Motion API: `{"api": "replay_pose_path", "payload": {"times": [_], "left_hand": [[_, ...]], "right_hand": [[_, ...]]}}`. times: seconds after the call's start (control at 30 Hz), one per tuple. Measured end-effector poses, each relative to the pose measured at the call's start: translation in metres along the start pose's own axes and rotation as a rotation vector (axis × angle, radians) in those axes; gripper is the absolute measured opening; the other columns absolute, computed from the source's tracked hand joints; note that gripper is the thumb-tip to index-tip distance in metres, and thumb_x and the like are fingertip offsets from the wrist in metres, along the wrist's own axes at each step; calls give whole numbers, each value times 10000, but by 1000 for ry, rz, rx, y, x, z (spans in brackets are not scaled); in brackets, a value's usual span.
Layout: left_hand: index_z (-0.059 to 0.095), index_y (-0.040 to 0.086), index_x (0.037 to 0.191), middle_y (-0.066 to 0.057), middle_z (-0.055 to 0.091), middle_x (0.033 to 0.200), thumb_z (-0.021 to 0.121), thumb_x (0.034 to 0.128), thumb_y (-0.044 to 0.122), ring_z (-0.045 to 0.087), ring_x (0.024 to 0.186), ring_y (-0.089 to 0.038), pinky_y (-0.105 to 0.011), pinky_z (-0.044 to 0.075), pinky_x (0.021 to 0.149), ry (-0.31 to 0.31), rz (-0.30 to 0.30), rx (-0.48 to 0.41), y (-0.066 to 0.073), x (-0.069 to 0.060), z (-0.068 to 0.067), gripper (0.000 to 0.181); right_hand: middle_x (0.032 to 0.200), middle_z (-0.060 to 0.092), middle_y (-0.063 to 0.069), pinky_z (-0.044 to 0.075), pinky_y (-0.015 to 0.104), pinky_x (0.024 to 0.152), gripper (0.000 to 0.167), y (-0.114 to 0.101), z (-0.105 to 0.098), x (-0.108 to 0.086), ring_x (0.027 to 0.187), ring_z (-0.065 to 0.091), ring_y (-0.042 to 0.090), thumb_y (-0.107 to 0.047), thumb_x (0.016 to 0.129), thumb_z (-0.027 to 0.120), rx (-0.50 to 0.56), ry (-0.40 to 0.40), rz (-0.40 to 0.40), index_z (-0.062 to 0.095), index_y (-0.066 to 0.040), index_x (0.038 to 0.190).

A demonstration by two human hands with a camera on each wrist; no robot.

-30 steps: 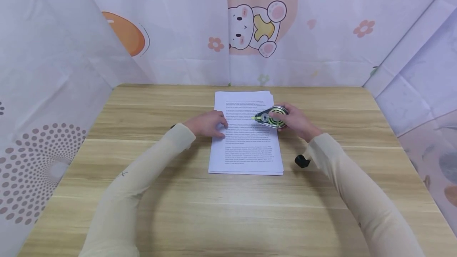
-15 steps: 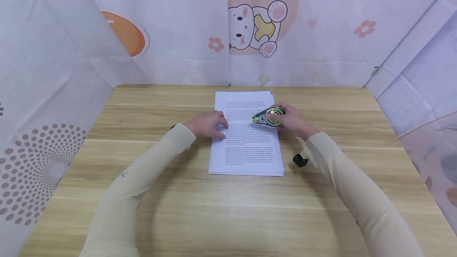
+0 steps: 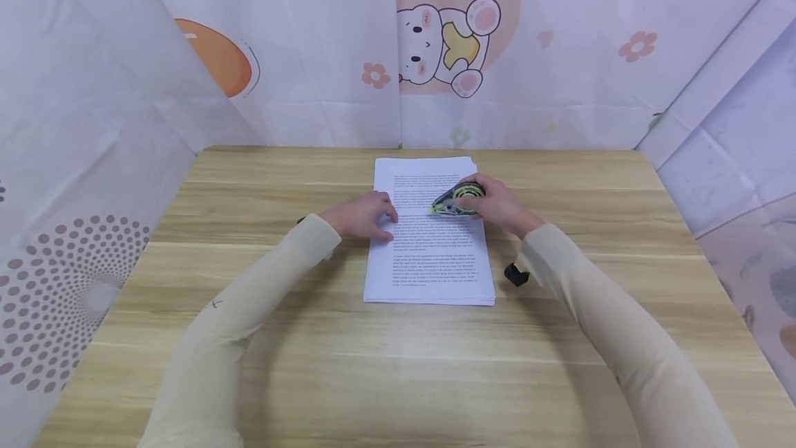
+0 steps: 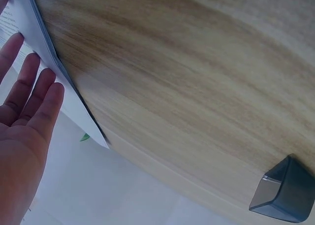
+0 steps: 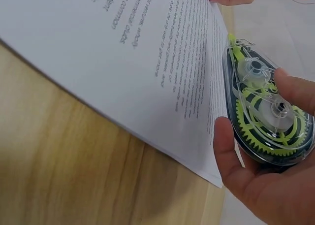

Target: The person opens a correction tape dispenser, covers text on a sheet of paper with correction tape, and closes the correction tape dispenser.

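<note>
A stack of printed paper (image 3: 429, 275) lies on the wooden table in the head view. My left hand (image 3: 363, 216) rests on its left edge with relaxed, slightly bent fingers; the left wrist view shows those fingers (image 4: 42, 99) along the sheets. Between thumb and fingers, my right hand (image 3: 500, 206) grips a clear-cased correction tape (image 5: 268, 107) with yellow-green gears. Its yellow-green tip points left over the printed lines, near the middle of the page. Whether the tip touches the paper I cannot tell.
The wooden table (image 3: 398, 372) reaches back to a patterned curtain (image 3: 311, 54). A small black piece (image 3: 516, 274) shows beneath the right sleeve. A dark, boxy translucent piece (image 4: 290, 195) sits at the lower right of the left wrist view.
My right hand has moved left with the correction tape, bringing its tip further over the printed text and slightly down the page. The left hand and the paper have stayed put.
</note>
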State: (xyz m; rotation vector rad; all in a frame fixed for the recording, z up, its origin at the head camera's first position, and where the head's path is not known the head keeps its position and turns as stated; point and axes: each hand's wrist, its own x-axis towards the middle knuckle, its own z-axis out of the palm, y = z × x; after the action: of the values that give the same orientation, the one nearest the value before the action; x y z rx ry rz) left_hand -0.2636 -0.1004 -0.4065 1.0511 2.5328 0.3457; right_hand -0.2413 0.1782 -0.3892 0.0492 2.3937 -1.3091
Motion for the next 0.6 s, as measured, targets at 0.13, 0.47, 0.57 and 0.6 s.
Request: {"api": "replay_pose_path", "payload": {"times": [0.13, 0.47, 0.57, 0.6], "left_hand": [[675, 89, 1094, -80, 572, 1135, 712, 795, 264, 496, 1050, -215, -342, 388, 979, -4, -3, -2, 1, -1, -1, 348], [675, 105, 1104, -70, 571, 1154, 714, 794, 279, 507, 1062, -210, -346, 394, 991, -10, -25, 1, 2, -2, -3, 357], [676, 103, 1104, -71, 568, 1153, 717, 792, 277, 506, 1065, -212, -346, 394, 992, -10, -27, -11, 2, -2, -3, 359], [676, 101, 1102, -74, 569, 1151, 718, 791, 274, 509, 1063, -214, -350, 395, 990, -9, -22, -11, 2, -2, -2, 359]], "right_hand": [[1251, 510, 108, 483, 369, 822, 412, -3, 4, 2, 1042, 507, 248, -246, 887, 637, -20, 5, -35, 485, -161, 1260], [1261, 510, 85, 420, 405, 921, 396, -12, 14, 3, 1096, 493, 263, -261, 872, 658, -55, 20, -56, 511, -206, 1236], [1255, 518, 91, 390, 413, 951, 385, -13, 18, 2, 1107, 489, 270, -258, 872, 658, -72, 27, -69, 518, -204, 1226], [1248, 523, 93, 389, 413, 951, 382, -14, 19, 2, 1104, 490, 270, -253, 873, 657, -76, 27, -76, 518, -200, 1224]]}}
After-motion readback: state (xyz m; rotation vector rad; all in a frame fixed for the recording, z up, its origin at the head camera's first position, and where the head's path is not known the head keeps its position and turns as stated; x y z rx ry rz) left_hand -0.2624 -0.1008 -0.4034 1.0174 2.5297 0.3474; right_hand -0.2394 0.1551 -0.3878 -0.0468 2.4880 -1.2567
